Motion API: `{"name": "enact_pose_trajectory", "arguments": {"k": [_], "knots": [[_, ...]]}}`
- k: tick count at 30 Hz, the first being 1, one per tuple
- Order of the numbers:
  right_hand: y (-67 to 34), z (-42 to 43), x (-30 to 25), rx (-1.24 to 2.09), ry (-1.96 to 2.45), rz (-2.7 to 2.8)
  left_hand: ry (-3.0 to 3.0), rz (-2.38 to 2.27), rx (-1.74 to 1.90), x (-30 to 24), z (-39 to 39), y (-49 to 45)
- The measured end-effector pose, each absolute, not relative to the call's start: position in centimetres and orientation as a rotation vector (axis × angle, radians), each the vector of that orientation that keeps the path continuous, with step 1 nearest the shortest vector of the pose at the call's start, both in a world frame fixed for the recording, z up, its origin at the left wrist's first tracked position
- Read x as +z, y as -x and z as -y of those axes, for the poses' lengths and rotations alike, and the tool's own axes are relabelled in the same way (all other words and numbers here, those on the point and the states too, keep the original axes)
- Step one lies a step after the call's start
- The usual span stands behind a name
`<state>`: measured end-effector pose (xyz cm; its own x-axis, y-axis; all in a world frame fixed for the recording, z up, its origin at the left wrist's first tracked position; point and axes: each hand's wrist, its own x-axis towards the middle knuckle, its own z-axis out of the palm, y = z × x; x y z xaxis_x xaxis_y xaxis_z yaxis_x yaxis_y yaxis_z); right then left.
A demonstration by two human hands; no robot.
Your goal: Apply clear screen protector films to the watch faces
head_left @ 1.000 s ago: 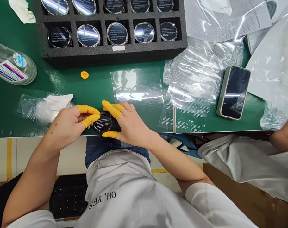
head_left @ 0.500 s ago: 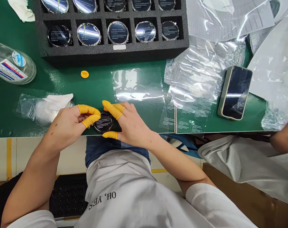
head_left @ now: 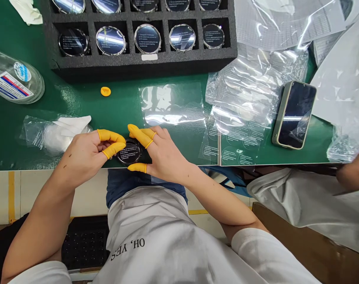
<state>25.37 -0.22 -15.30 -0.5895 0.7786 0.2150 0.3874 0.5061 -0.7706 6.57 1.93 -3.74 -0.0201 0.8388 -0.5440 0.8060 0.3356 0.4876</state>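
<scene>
A round black watch face (head_left: 129, 152) with white printed text lies at the near edge of the green mat (head_left: 120, 106). My left hand (head_left: 89, 154) pinches its left rim with yellow finger cots on thumb and forefinger. My right hand (head_left: 157, 152) grips its right side, a cotted thumb under the rim and cotted fingers above it. Both hands are closed on the watch face. A clear film sheet (head_left: 172, 104) with round sticker outlines lies just beyond my right hand.
A black foam tray (head_left: 144, 63) of similar round faces stands at the back. A glass bottle (head_left: 15, 81) lies at left, a bagged white wipe (head_left: 59, 132) beside my left hand, a loose yellow cot (head_left: 105, 91), a phone (head_left: 294, 114) and crumpled clear bags (head_left: 250, 86) at right. Another person's arm (head_left: 352, 173) is at far right.
</scene>
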Motion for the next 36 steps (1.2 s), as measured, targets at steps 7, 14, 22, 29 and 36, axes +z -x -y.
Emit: {"name": "enact_pose_trajectory", "arguments": {"k": [7, 14, 22, 29, 36], "knots": [[-25.4, 0.3, -15.2, 0.939, 0.945, 2.196, -1.464, -1.792, 0.062, -4.0, -1.9, -6.2], [-25.4, 0.2, -15.2, 0.933, 0.948, 2.196, -1.469, -1.77, 0.089, -4.2, -1.8, -6.1], [-25.4, 0.2, -15.2, 0.935, 0.949, 2.211, -1.465, -1.779, 0.078, -4.1, -1.8, -6.2], [-25.4, 0.2, -15.2, 0.93, 0.936, 2.178, -1.515, -1.77, 0.176, -4.9, -1.6, -5.5], [-25.5, 0.2, -15.2, 0.897, 0.941, 2.171, -1.978, -1.791, 0.522, -5.1, 1.8, -4.9]]}}
